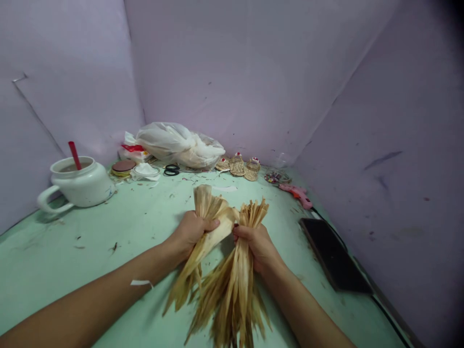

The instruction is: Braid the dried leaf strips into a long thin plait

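Dried, straw-coloured corn husks fill both of my hands above the pale green table. My left hand (194, 233) is closed round a smaller bunch of corn husks (213, 208), its broad ends fanning up and its tips hanging toward me. Beside it, my right hand (255, 244) grips a thicker bundle of corn husks (239, 290), gathered tightly at the top and spreading out below. The two bunches meet or nearly meet at their upper parts. A white strip (141, 282) lies against my left forearm.
At left stands a white mug (85, 186) with a red stick in it. Along the back are a tied plastic bag (177, 145), black scissors (171, 169) and small woven slippers (237, 166). A pink glue gun (297, 195) and a dark flat device (335, 256) lie at right.
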The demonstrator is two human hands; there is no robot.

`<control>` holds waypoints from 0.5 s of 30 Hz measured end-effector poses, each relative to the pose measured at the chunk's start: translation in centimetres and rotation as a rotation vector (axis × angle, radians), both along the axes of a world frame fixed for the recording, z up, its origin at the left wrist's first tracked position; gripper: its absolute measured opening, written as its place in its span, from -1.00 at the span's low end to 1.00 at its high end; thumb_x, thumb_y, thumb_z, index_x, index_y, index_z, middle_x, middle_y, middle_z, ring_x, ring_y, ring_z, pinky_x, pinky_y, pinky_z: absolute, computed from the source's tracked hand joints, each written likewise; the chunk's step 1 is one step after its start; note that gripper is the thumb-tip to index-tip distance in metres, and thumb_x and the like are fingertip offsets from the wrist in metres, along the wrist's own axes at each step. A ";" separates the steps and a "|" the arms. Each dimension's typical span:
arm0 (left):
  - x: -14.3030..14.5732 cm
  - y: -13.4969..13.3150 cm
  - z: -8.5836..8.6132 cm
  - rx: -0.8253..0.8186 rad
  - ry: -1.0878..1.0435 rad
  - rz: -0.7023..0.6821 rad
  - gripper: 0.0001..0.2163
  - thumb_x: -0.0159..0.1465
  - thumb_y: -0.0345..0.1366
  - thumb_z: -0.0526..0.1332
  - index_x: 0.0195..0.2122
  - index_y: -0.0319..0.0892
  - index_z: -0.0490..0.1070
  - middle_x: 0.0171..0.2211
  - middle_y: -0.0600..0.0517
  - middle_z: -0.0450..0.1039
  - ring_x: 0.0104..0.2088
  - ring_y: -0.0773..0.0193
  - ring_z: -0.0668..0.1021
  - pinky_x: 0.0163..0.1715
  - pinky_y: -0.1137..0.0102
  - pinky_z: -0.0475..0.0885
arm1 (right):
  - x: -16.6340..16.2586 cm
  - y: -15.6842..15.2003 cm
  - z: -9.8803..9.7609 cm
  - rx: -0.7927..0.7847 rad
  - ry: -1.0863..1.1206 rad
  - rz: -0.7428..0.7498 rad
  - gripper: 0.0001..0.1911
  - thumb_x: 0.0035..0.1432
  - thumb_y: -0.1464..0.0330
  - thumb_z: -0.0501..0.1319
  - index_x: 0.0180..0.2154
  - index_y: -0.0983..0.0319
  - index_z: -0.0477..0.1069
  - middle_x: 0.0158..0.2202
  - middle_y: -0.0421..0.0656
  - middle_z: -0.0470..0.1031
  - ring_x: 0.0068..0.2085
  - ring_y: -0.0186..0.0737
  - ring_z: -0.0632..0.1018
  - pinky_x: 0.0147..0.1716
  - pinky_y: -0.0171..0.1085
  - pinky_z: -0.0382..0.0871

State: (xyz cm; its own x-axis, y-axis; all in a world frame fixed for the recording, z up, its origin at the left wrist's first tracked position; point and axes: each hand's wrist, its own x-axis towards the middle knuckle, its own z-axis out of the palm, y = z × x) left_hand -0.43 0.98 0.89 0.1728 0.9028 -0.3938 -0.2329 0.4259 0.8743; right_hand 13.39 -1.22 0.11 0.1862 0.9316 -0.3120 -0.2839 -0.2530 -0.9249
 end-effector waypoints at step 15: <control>0.6 -1.1 -0.3 0.261 0.202 0.029 -0.75 -0.17 -0.33 0.31 -0.44 -0.32 0.42 -0.53 0.00 0.46 -0.53 0.25 0.48 -0.57 0.46 0.36 | -0.9 -1.1 0.4 0.076 0.042 0.109 -0.64 -0.33 0.40 0.36 -0.35 0.34 0.43 -0.42 -0.08 0.54 -0.43 -0.13 0.53 -0.38 -0.22 0.41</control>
